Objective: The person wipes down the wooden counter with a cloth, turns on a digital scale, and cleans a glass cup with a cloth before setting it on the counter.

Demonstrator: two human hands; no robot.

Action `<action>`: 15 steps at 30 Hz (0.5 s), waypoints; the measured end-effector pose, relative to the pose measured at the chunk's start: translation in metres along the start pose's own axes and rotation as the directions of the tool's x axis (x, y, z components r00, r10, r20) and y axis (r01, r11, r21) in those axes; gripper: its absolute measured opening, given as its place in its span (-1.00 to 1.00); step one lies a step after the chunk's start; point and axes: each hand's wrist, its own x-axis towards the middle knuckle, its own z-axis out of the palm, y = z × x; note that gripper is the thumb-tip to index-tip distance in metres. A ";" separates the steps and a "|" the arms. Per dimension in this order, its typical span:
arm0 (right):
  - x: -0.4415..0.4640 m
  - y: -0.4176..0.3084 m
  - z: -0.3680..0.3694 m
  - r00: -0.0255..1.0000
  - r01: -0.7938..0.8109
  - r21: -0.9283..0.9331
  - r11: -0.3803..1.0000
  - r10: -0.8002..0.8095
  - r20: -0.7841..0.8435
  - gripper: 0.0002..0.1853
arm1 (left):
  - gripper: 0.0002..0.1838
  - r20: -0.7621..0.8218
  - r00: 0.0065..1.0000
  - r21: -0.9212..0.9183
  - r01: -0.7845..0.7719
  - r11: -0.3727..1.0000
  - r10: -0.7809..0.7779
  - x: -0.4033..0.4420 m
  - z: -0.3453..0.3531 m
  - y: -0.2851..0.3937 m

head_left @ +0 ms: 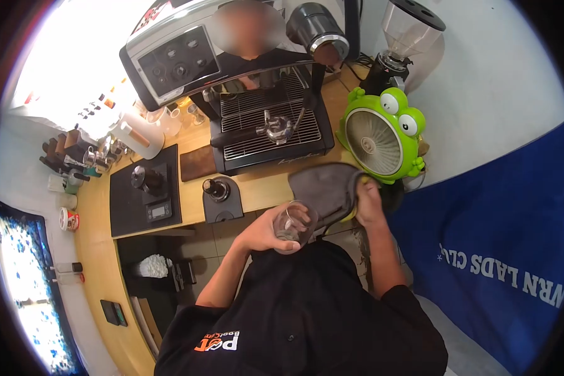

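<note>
Right now, the left hand [260, 232] curls around a clear, round-sided glass cup [299, 233] at the middle of the frame, fingers on the far side and thumb on the near one. The right hand [371, 203], just right of centre, grasps the edge of a dark grey, soft fabric cloth [323, 188], with a small yellow patch showing by the fingers; the cloth spreads leftward toward the glass, close beside it, and whether they touch I cannot tell. The step in hand looks like handling glass and cloth together; as I judge it, the next move calls for a steady left grip on the smooth glass and enough slack in the cloth to bring the two together. Beyond the hands, a black-handled tamper [216, 189] stands on a black rubber mat [224, 210] left of centre. Above, at the upper middle, a metal portafilter with a black handle [277, 130] rests on the wire drip grid [304, 94] of a silver and black espresso machine [175, 66]. A bright green frog-shaped fan [373, 143] sits at the upper right, and a small black digital scale [160, 211] lies at the left.
</note>
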 end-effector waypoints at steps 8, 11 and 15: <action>-0.020 -0.016 0.084 0.751 0.624 -0.509 0.593 -0.275 0.600 -0.74 | -0.21 -0.067 0.997 -0.242 0.011 0.970 -0.028 -0.013 0.009 0.005; -0.021 0.032 0.087 0.752 0.655 -0.459 0.601 -0.453 0.480 -0.75 | -0.26 -0.150 0.985 -0.306 0.032 0.952 -0.081 -0.020 0.012 0.002; -0.021 0.041 0.096 0.842 0.529 -0.543 0.652 -0.322 0.434 -0.75 | -0.13 -0.376 0.924 0.221 0.026 0.975 0.061 -0.024 0.006 -0.012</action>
